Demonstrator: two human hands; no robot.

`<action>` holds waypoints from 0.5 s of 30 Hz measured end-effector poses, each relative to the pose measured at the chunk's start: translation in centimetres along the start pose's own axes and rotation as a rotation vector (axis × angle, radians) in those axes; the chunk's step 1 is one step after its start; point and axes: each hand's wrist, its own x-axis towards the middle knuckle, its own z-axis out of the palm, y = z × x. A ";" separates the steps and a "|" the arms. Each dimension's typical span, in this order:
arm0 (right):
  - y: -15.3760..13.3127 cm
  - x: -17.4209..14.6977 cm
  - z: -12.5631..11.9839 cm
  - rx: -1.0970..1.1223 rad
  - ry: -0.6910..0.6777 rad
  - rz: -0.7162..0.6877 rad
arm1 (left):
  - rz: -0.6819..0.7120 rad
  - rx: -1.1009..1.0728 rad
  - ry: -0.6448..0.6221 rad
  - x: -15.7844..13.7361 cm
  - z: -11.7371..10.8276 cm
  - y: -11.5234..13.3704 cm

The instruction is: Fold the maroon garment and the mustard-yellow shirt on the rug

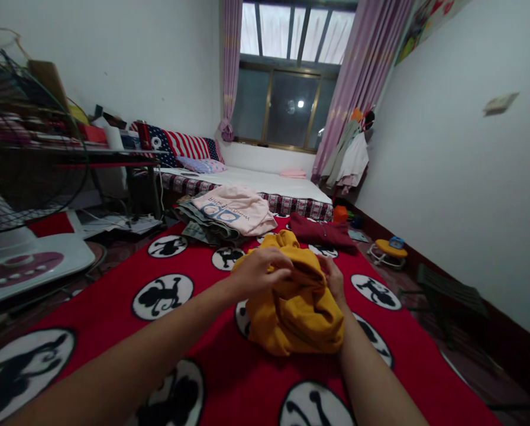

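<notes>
A bunched mustard-yellow garment (298, 319) lies in a crumpled heap on the red blanket (212, 349) with its black-and-white round prints. My left hand (262, 273) comes over it from the left, its fingers curled and closed on the cloth near the top. At the garment's right side, my right hand (333, 277) grips the fabric, with some fingertips hidden in the folds. Beyond it lie a pink printed shirt (233, 208) on a pile of dark folded clothes (207, 225) and a folded maroon garment (320, 232).
An electric fan (29, 260) stands at the left near a cluttered desk (109, 157). A bed (265, 180) runs beneath the window. On the right are a small yellow stool (390, 248), a dark folding stool (451, 290) and hanging clothes (352, 157).
</notes>
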 end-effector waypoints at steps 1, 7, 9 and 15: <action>-0.1 -0.1 0.0 -0.004 -0.005 0.014 | -0.059 0.094 0.189 0.4 0.2 -1.8; -0.3 -0.2 0.3 -0.022 -0.026 0.050 | -0.509 0.197 0.368 -0.9 1.6 -10.6; -0.4 0.0 0.1 -0.074 -0.066 0.000 | -0.501 0.083 0.294 -1.7 1.6 -11.5; -1.9 -0.2 -0.4 -0.244 -0.372 0.032 | -0.258 -0.174 0.034 -2.7 1.2 -11.7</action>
